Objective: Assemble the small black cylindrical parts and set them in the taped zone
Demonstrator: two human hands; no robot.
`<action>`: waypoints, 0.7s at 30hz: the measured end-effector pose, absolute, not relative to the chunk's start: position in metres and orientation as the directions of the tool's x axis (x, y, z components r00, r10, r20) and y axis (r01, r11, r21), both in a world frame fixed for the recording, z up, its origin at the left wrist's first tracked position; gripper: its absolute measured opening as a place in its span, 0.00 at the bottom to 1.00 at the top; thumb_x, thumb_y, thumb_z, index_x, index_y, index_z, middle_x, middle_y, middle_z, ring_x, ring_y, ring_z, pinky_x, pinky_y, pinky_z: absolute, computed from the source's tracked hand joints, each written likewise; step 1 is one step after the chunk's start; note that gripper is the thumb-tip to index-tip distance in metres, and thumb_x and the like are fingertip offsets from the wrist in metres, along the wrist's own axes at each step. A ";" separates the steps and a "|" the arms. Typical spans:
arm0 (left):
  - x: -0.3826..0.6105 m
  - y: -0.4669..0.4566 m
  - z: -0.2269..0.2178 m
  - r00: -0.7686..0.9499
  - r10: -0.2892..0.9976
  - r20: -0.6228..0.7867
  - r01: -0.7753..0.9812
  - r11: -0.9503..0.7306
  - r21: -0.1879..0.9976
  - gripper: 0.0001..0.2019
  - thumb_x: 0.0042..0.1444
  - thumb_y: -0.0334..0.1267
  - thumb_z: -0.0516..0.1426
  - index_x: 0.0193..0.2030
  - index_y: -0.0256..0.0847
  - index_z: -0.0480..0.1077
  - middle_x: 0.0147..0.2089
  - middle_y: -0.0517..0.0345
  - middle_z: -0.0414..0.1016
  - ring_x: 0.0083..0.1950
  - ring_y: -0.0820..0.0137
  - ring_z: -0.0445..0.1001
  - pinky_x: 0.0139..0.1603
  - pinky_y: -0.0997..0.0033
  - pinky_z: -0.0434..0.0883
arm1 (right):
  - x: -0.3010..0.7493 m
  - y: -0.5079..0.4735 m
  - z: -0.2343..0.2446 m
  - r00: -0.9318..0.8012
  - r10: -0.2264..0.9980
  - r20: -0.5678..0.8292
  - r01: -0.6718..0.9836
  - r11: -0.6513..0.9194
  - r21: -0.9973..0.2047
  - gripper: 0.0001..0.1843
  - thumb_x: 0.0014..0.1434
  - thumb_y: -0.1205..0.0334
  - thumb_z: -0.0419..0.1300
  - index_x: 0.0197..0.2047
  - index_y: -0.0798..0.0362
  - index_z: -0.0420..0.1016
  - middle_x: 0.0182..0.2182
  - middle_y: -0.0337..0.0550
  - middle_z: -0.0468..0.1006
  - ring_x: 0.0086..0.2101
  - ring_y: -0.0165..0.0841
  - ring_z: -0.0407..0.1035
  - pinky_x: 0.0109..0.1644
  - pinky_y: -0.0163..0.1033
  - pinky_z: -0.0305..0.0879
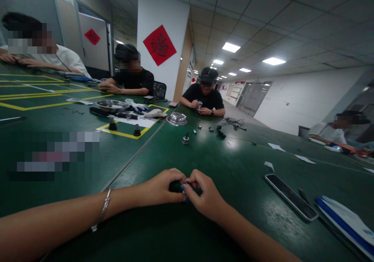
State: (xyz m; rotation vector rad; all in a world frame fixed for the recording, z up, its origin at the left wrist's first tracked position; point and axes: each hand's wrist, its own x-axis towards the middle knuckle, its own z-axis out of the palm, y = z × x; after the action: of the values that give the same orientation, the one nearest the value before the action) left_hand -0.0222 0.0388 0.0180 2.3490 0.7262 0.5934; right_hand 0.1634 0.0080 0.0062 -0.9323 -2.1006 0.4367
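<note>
My left hand [165,187] and my right hand [206,195] meet at the fingertips just above the green table [146,231]. Both are closed in a pinch, thumbs and forefingers pressed together. Whatever lies between the tips is too small and too covered to name. A silver bracelet [105,207] circles my left wrist. Beyond the hands, a small round metal part with a dark stem [186,138] stands upright on the table, with several little metal pieces behind it.
A phone [290,196] and a blue-and-white packet [344,219] lie at right. Far left are a metal bowl [112,105], gloves [153,114] and dark cone-shaped parts [137,131]; an upturned metal dish [177,118] sits beside them. Several people work around the table.
</note>
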 end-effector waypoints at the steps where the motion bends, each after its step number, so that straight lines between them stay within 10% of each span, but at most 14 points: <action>1: -0.022 0.039 0.018 0.750 0.621 0.227 0.351 -0.665 0.659 0.09 0.50 0.38 0.61 0.39 0.39 0.72 0.39 0.58 0.73 0.43 0.68 0.69 0.44 0.72 0.64 | 0.163 0.007 0.006 -0.439 0.732 0.521 0.462 0.682 -0.567 0.04 0.55 0.66 0.54 0.30 0.52 0.60 0.25 0.35 0.62 0.26 0.28 0.59 0.30 0.33 0.54; 16: -0.024 0.041 0.022 0.762 0.615 0.202 0.362 -0.663 0.655 0.10 0.50 0.37 0.60 0.40 0.40 0.72 0.40 0.57 0.72 0.43 0.68 0.69 0.45 0.71 0.66 | 0.160 -0.002 0.003 -0.405 0.774 0.487 0.596 0.627 -0.502 0.07 0.58 0.62 0.54 0.39 0.54 0.63 0.29 0.39 0.65 0.29 0.30 0.61 0.34 0.35 0.57; 21: -0.052 0.066 0.045 0.837 0.541 -0.079 0.403 -0.513 0.758 0.10 0.48 0.39 0.61 0.38 0.41 0.73 0.36 0.60 0.74 0.37 0.71 0.71 0.37 0.75 0.67 | 0.164 -0.003 0.003 -0.430 0.777 0.460 0.583 0.628 -0.515 0.19 0.63 0.62 0.47 0.56 0.55 0.53 0.36 0.43 0.65 0.36 0.34 0.63 0.40 0.40 0.60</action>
State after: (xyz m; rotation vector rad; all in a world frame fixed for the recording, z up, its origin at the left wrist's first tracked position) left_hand -0.0523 0.0658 0.0454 2.1789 0.6862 0.2112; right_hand 0.1639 -0.0032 0.0028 -1.0587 -2.1656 0.3645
